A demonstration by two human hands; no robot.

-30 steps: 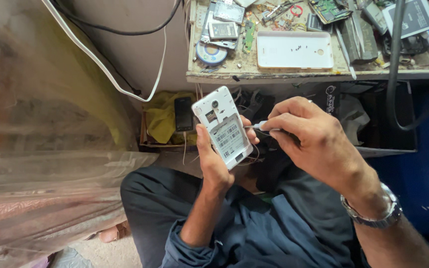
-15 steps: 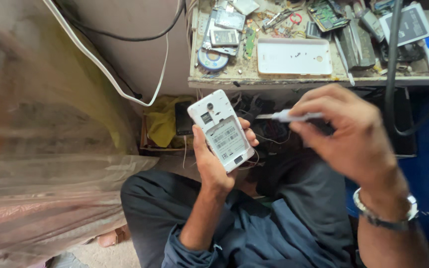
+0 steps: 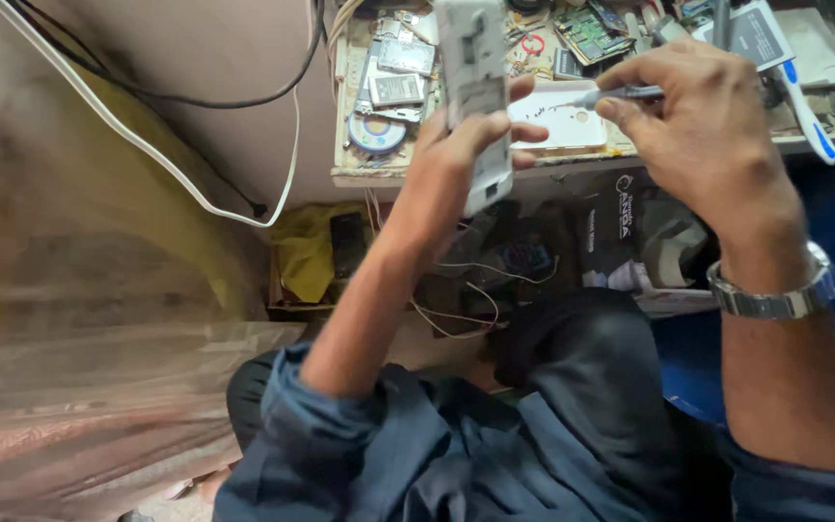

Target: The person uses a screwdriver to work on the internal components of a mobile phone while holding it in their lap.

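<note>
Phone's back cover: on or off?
Off. The white phone in the left hand shows bare inner frame and compartments; the right hand holds a screwdriver beside it.

my left hand [image 3: 456, 155] holds the opened phone [image 3: 475, 97] up over the workbench [image 3: 591, 164], blocking my way to the clutter of circuit boards [image 3: 591, 34] and small parts [image 3: 388, 87] behind it. my right hand [image 3: 698, 126] with the screwdriver [image 3: 611, 95] crowds in just beside the phone, leaving only a narrow gap. open room lies lower left, between my forearm and the plastic sheet [image 3: 79, 367].
</note>
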